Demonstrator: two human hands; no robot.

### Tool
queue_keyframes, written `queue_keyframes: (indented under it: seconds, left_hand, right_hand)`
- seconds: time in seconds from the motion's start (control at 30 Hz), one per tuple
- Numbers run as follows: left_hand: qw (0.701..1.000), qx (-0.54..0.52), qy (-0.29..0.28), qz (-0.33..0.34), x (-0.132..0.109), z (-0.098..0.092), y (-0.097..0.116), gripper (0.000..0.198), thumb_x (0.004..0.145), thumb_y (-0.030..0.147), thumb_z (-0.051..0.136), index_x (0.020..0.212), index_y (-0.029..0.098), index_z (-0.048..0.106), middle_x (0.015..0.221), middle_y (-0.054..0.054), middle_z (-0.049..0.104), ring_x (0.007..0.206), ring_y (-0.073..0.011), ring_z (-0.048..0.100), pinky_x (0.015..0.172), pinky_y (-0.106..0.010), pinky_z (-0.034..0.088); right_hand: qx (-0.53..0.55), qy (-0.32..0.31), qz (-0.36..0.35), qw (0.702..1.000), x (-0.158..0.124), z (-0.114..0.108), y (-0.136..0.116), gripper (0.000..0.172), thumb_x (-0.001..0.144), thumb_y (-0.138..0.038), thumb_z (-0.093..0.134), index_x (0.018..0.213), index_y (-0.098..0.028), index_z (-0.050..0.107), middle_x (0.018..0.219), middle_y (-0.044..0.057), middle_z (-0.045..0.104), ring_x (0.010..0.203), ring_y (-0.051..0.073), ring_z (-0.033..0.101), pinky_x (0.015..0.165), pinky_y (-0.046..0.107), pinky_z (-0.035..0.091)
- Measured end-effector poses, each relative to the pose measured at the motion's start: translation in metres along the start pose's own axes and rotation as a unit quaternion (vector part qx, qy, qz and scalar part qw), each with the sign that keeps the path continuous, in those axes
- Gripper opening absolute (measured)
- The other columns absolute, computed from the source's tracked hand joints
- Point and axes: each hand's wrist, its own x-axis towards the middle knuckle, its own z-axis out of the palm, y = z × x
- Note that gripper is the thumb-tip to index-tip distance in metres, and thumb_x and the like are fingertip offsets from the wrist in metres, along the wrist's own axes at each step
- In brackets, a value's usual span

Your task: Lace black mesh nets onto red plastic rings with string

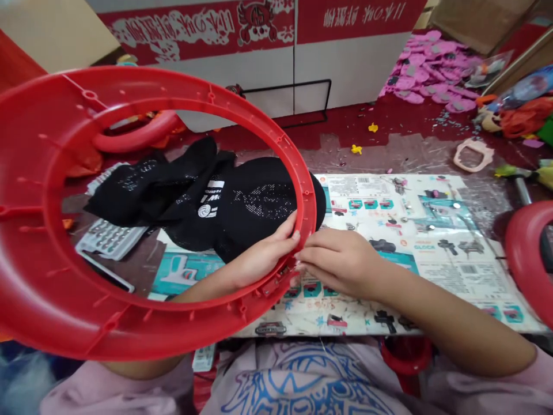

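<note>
A large red plastic ring (276, 135), its ribbed and pegged side towards me, is held up over the left part of the work surface. My left hand (270, 251) reaches through its opening and is closed around the near right part of the rim. Just outside that rim, my right hand (339, 262) has its fingers pinched together against the edge; whatever they hold is too small or hidden to make out. Behind the ring lies a black cloth item (254, 207) with white lettering and shiny studs, partly covered by the rim.
A printed white and teal sheet (436, 230) covers the table. A white calculator (112, 237) lies at left. Beyond stand white and red cartons (345, 63), beside a pile of pink pieces (425, 66). A pink plastic frame (474, 155) and another red ring part (525, 259) are at right.
</note>
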Motion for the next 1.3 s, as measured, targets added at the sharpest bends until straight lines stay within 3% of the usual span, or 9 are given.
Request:
queue_keyframes:
  seconds: [0.07,0.23,0.47,0.63,0.73,0.9,1.03,1.17,1.3]
  left_hand:
    - [1.0,0.018,-0.002,0.013,0.0,0.004,-0.004,0.042,0.095,0.042,0.039,0.135,0.029,0.045,0.073,0.0,0.062,0.053,-0.0137,0.053,0.054,-0.027,0.046]
    - [0.997,0.041,-0.06,-0.011,-0.001,0.009,-0.008,0.063,0.094,0.06,0.015,0.117,0.021,0.06,0.062,-0.003,0.058,0.057,-0.0189,0.056,0.053,-0.031,0.045]
    - [0.995,-0.029,-0.093,-0.015,-0.003,0.005,-0.007,0.054,0.092,0.044,0.032,0.142,0.026,0.03,0.067,0.0,0.06,0.054,-0.0173,0.055,0.054,-0.031,0.045]
    - [0.993,-0.047,-0.075,-0.073,-0.012,0.012,0.002,0.096,0.068,0.016,0.05,0.147,0.034,-0.001,0.074,0.003,0.06,0.06,-0.014,0.057,0.056,-0.025,0.045]
    - [0.993,0.016,-0.076,-0.09,-0.015,0.015,0.007,0.106,0.062,0.005,0.053,0.147,0.033,-0.004,0.076,0.003,0.058,0.059,-0.0118,0.055,0.056,-0.023,0.044]
    - [0.991,0.049,-0.097,-0.076,-0.015,0.013,0.009,0.097,0.072,0.006,0.051,0.146,0.035,-0.005,0.079,0.002,0.057,0.059,-0.0113,0.055,0.055,-0.022,0.043]
    - [0.987,0.097,-0.095,-0.083,-0.016,0.012,0.011,0.095,0.074,0.007,0.05,0.147,0.034,-0.005,0.082,0.001,0.059,0.062,-0.012,0.056,0.056,-0.023,0.044]
    - [0.984,0.096,-0.104,-0.107,-0.019,0.013,0.013,0.1,0.072,0.008,0.05,0.147,0.03,-0.012,0.075,0.002,0.059,0.06,-0.0132,0.056,0.055,-0.023,0.045]
    - [0.982,0.076,-0.112,-0.129,-0.021,0.013,0.012,0.099,0.071,0.011,0.051,0.147,0.032,-0.009,0.077,0.002,0.063,0.059,-0.0137,0.057,0.054,-0.023,0.045]
  right_hand:
    - [0.019,-0.004,0.007,1.0,0.0,-0.001,0.001,0.022,0.093,-0.017,0.046,0.087,-0.012,0.066,0.083,0.008,0.068,0.075,0.015,0.06,0.066,0.027,0.051]
    - [0.049,-0.035,0.034,0.998,0.001,-0.003,0.002,0.027,0.094,-0.017,0.04,0.085,-0.013,0.064,0.083,0.008,0.066,0.076,0.015,0.06,0.066,0.028,0.051]
    - [0.097,-0.032,0.059,0.993,0.0,0.0,0.004,0.022,0.093,-0.022,0.048,0.083,-0.012,0.065,0.083,0.007,0.066,0.08,0.015,0.061,0.072,0.029,0.052]
    - [0.14,-0.025,0.107,0.984,0.003,-0.003,0.001,0.018,0.089,-0.02,0.056,0.075,-0.013,0.064,0.072,0.003,0.064,0.068,0.012,0.058,0.063,0.024,0.046]
    - [0.131,-0.044,0.148,0.979,0.004,-0.004,-0.002,0.017,0.083,-0.018,0.063,0.067,-0.014,0.063,0.066,0.001,0.062,0.062,0.011,0.056,0.059,0.023,0.042]
    - [0.049,-0.041,0.203,0.977,0.003,-0.007,-0.003,0.025,0.08,-0.034,0.069,0.066,-0.013,0.063,0.064,0.003,0.063,0.062,0.014,0.056,0.058,0.026,0.04]
    - [-0.017,-0.064,0.128,0.99,0.0,-0.015,0.005,0.021,0.09,-0.027,0.056,0.082,-0.012,0.068,0.077,0.007,0.067,0.072,0.017,0.058,0.067,0.028,0.043]
    - [-0.066,-0.076,0.015,0.995,-0.002,-0.023,0.013,0.03,0.094,-0.016,0.041,0.081,-0.014,0.068,0.08,0.008,0.065,0.071,0.016,0.054,0.064,0.027,0.042]
    - [-0.056,-0.067,0.007,0.996,-0.001,-0.026,0.011,0.029,0.093,-0.016,0.042,0.08,-0.014,0.068,0.082,0.008,0.065,0.073,0.016,0.055,0.066,0.027,0.044]
